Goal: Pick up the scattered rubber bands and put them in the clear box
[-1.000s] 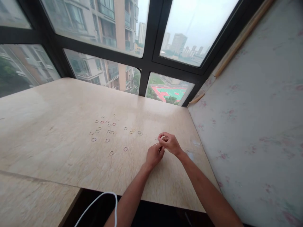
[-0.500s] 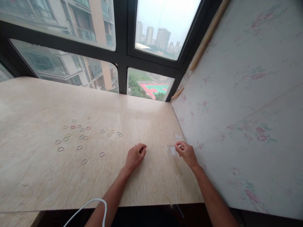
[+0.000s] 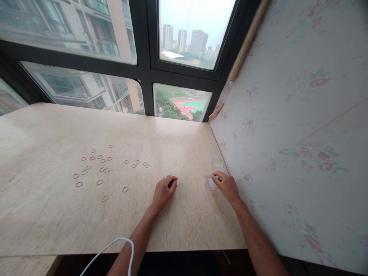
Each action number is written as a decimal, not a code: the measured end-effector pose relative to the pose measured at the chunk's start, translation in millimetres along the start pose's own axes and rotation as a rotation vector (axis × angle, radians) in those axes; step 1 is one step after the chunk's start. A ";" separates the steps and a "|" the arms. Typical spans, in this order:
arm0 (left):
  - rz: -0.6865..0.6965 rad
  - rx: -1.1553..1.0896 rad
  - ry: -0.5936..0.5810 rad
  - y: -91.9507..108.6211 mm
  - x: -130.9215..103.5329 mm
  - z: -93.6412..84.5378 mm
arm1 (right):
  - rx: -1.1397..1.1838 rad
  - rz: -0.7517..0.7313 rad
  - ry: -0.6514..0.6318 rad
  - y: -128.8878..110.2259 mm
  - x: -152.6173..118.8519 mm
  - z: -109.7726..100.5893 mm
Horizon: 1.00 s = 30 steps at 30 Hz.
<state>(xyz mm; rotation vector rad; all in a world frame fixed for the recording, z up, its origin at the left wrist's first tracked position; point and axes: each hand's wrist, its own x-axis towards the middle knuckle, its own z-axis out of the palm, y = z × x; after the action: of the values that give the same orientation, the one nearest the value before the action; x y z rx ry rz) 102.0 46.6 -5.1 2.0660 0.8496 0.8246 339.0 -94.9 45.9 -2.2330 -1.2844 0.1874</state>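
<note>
My left hand rests on the beige marble-patterned counter, its fingers curled and the thumb pressed close to the fingertips. Whether anything is between them I cannot make out. One finger wears a thin ring. On the right, my right hand pinches thumb and forefinger together over a small clear plastic box. The fingertips overlap the box's right side, and what they hold is too small to tell. Just behind the box lies a clear plastic piece. Left of my left hand, several thin coloured bands lie scattered flat.
A wall with floral paper rises close along the right side. Dark window frames stand at the counter's back edge. A white cable loops over my left forearm near the front edge.
The view has turned slightly, so the bands appear a little further right and lower. My right fingertips have shifted slightly left over the box. My left hand stays nearly still.
</note>
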 end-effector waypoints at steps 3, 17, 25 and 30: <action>-0.008 -0.002 -0.007 1.6 0.5 -0.6 | -0.004 -0.009 -0.002 1.1 2.0 2.6; -0.023 0.003 -0.009 1.2 -0.1 -0.8 | 0.014 0.011 0.008 6.0 2.3 -0.6; -0.026 -0.011 -0.011 2.5 -0.8 -1.6 | 0.137 0.066 -0.046 0.2 0.6 -3.2; -0.038 -0.011 -0.008 3.6 -0.4 -2.1 | 0.338 0.140 -0.130 -1.2 -0.3 -2.7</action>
<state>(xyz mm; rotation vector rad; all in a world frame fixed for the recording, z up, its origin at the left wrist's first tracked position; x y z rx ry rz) 101.3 45.2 -1.2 2.0360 0.8750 0.7985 339.0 -95.7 48.7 -2.0429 -1.0688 0.5672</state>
